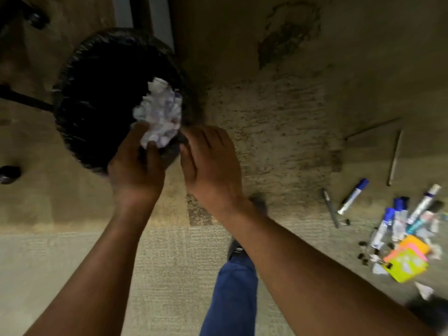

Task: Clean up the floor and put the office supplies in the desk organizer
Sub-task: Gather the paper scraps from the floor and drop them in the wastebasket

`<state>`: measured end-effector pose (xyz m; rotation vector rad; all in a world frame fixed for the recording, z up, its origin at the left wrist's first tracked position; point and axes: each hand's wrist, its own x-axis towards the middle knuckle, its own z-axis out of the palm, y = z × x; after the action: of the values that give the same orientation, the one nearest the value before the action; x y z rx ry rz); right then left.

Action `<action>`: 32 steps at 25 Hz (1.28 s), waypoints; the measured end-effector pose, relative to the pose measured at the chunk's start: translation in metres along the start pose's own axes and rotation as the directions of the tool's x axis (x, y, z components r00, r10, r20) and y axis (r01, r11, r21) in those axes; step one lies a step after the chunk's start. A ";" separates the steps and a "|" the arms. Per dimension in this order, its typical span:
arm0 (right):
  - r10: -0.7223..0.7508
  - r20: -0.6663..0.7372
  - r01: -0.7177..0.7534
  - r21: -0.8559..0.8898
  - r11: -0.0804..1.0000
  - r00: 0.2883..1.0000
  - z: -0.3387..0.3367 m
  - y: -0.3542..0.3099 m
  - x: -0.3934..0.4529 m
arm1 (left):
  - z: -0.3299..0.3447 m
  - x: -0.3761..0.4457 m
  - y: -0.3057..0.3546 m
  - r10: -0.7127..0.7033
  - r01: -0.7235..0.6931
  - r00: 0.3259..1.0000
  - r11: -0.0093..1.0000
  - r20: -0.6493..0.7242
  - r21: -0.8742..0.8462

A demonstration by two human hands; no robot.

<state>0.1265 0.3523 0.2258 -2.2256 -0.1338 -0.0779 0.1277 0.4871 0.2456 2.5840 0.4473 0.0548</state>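
Note:
My left hand [135, 166] holds a crumpled wad of white paper [160, 115] over the near rim of a black-lined waste bin [80, 132]. My right hand [211, 163] hovers beside the wad at the bin's edge, fingers relaxed and holding nothing. On the carpet at the right lie office supplies: blue-capped markers [354, 196], a dark pen [330, 207], a pencil [395, 157], bright sticky-note pads [409, 259], small black binder clips [363, 255] and scraps of torn paper [424, 291]. The desk organizer is out of view.
Chair legs and casters [9, 173] stand to the left of the bin. A desk leg [143, 13] rises behind it. My blue trouser leg and shoe [232, 275] stand on the carpet between my arms. A stained patch marks the carpet [278, 122].

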 end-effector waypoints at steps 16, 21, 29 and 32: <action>0.716 0.013 -0.674 -0.324 0.664 0.698 -0.229 0.267 -0.314 | 0.240 -0.268 0.174 0.274 -0.625 0.485 0.773 0.831 0.110; 0.800 -0.054 -0.768 -0.327 0.551 0.597 -0.276 0.343 -0.380 | 0.308 -0.326 0.219 0.350 -0.738 0.335 0.675 0.875 0.013; 0.868 -0.050 -0.851 -0.229 0.472 0.494 -0.320 0.469 -0.439 | 0.441 -0.390 0.268 0.437 -0.795 0.176 0.592 0.882 -0.135; 0.800 0.078 -0.701 -0.436 0.564 0.595 -0.313 0.499 -0.436 | 0.486 -0.402 0.281 0.489 -0.878 0.071 0.444 0.869 -0.178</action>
<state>-0.2472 -0.2282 -0.0194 -2.4563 0.7837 0.7508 -0.1072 -0.1060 -0.0184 2.4634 -1.4132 -1.0601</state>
